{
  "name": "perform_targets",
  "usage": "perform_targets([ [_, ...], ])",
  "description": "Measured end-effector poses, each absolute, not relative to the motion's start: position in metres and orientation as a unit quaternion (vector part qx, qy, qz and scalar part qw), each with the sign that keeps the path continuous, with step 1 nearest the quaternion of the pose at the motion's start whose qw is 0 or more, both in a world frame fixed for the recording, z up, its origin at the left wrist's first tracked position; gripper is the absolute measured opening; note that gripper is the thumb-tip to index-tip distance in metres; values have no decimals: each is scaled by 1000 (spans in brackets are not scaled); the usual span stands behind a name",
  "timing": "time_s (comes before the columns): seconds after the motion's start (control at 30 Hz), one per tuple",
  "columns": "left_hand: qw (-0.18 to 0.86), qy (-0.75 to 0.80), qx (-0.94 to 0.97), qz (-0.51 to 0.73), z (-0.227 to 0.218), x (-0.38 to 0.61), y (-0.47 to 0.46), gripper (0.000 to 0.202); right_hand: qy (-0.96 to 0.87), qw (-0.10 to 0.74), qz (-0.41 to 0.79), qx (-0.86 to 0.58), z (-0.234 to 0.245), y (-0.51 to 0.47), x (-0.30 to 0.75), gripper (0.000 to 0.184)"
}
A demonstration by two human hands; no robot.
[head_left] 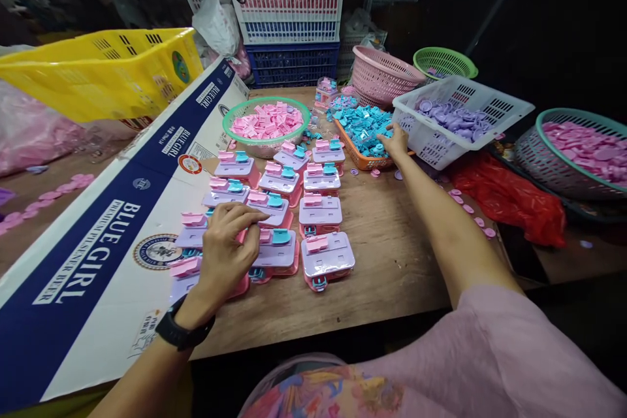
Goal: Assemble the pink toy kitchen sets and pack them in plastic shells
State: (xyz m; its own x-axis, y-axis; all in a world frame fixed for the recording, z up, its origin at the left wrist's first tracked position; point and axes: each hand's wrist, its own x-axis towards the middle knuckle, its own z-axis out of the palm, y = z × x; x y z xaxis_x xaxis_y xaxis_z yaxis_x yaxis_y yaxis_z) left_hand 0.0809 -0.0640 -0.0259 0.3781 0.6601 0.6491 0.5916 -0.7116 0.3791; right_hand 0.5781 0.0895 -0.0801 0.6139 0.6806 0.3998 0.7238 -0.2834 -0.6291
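Rows of small lilac-topped plastic toy cases [327,253] with pink bases stand on the wooden table. Most carry a pink clip piece and a blue one on top; the two nearest in the right row show only pink. Over the left rows is my left hand [230,241], its fingers curled together; whatever they may hold is hidden. At the right edge of an orange basket [371,162] my right hand [398,142] reaches in, fingers apart, touching the heap of blue plastic pieces [365,127]. A green-rimmed basket [225,127] holds pink pieces [268,121] behind the cases.
A beer carton [98,235] slants along the left, with a yellow crate [98,72] behind it. On the right are a white basket [426,134] of purple discs, a red plastic bag [509,199] and a teal-rimmed basket [548,157] of pink parts. Stacked crates [291,65] rise behind.
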Motion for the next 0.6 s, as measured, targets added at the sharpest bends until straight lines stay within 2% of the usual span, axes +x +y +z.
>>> perform_targets([
  [0.13, 46, 375, 830, 410, -26, 86, -64, 27, -437, 430, -24, -790, -74, 93, 573, 31],
  [0.3, 59, 385, 824, 411, -23, 88, -61, 27, -402, 508, -2, -762, -71, 91, 559, 30],
  [0.47, 82, 390, 818, 415, -26, 91, -60, 26, -398, 606, 209, -656, -67, 75, 522, 52],
  [0.6, 142, 351, 819, 431, -30, 107, -70, 28, -459, 591, 283, -600, -56, 43, 476, 59],
])
